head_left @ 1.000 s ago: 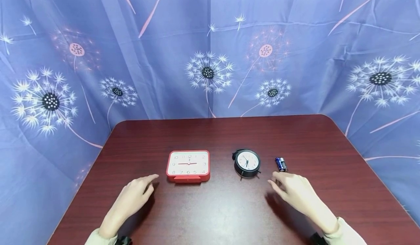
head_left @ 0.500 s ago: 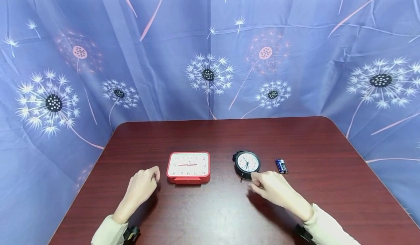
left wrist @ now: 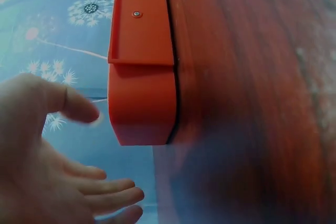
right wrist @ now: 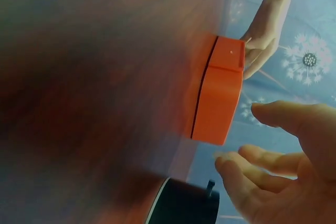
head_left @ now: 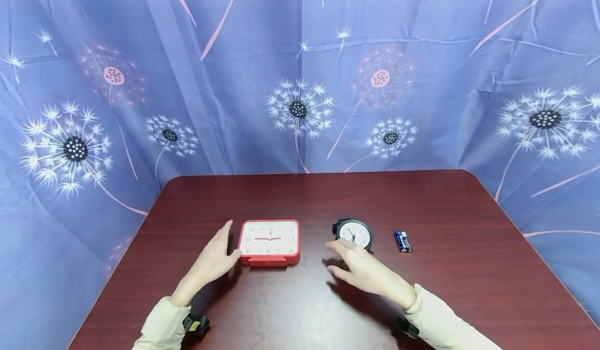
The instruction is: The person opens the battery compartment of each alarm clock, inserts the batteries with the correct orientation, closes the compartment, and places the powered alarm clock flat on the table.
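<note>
A red rectangular clock (head_left: 269,241) with a white dial lies face up left of the table's middle. Close at its left side is my left hand (head_left: 211,259), fingers extended and thumb near the front left corner. In the left wrist view the red clock's side (left wrist: 142,103) shows beyond the spread thumb and fingers. My right hand (head_left: 367,269) reaches over the front of a round black alarm clock (head_left: 354,234), partly hiding it, with its fingers loosely spread and nothing in them. The right wrist view has the red clock (right wrist: 218,98) ahead of the fingertips.
Two small batteries (head_left: 402,241) lie side by side to the right of the black clock. The dark red wooden table (head_left: 300,199) ends at a blue curtain (head_left: 234,105) with dandelion prints behind it.
My right hand has moved left from near the batteries to in front of the black clock. My left hand has moved right to the red clock's side, its fingers straightening. The clocks stay put.
</note>
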The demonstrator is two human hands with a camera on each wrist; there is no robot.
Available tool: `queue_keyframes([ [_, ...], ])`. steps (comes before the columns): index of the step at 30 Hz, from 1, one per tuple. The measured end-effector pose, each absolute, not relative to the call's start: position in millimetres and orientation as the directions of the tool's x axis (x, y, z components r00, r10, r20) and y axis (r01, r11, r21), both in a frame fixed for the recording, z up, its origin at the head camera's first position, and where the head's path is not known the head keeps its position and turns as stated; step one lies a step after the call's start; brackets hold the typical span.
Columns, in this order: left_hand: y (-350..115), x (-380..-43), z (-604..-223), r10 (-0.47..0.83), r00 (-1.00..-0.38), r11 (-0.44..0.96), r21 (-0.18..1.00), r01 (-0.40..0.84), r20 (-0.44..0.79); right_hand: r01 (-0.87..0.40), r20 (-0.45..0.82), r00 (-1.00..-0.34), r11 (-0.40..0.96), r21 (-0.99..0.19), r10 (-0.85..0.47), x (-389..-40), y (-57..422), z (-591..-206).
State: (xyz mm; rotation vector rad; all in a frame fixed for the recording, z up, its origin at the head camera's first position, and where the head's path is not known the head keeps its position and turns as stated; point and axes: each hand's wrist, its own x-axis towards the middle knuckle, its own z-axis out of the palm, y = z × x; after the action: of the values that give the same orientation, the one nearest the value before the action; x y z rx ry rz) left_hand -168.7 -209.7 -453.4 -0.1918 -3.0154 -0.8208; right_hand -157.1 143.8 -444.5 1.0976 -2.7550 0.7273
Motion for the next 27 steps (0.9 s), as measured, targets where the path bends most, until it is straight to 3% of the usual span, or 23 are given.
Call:
queue_keyframes([
  [6,-206,-171,-459,0.195,-0.981,0.836,0.524,0.164,-0.004,-0.658,0.241,-0.746,0.627,-0.417,-0.621,-163,129,-443],
  [27,-203,-180,-468,0.298,-0.954,0.735,0.628,0.254,0.036,-0.529,0.097,-0.789,0.59,-0.61,-0.607,-192,81,-448],
])
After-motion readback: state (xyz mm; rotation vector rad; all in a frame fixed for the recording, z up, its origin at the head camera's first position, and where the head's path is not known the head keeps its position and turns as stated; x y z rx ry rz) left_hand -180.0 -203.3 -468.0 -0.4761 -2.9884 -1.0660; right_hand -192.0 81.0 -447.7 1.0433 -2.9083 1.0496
